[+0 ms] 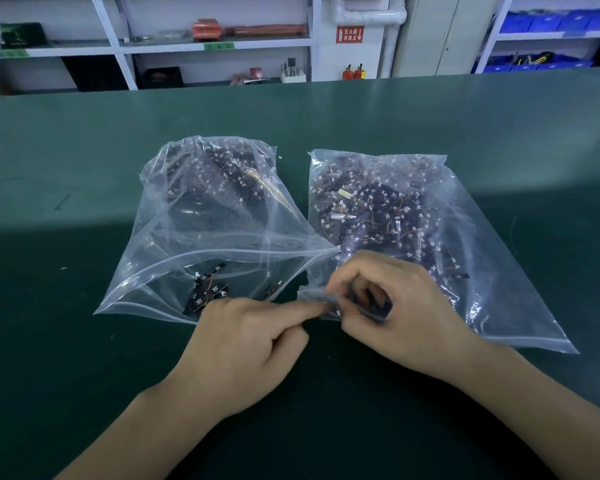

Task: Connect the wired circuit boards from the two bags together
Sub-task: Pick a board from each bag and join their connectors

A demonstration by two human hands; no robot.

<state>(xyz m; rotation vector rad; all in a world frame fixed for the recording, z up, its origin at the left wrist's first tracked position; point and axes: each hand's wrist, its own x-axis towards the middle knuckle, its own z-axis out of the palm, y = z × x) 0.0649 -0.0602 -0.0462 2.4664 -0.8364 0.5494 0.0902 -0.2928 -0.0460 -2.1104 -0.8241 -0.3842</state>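
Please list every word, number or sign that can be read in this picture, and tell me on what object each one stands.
"灭火器存放点" with a downward arrow: white characters on the red wall sign, above two fire extinguishers; small, so my reading is uncertain.
Green shelf-edge labels: too blurred to read.
Left bag, right bag and the circuit boards inside: no readable print.

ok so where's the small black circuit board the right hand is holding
In the head view, the small black circuit board sits right of centre, pinched in the right hand at the mouth of the right clear plastic bag.
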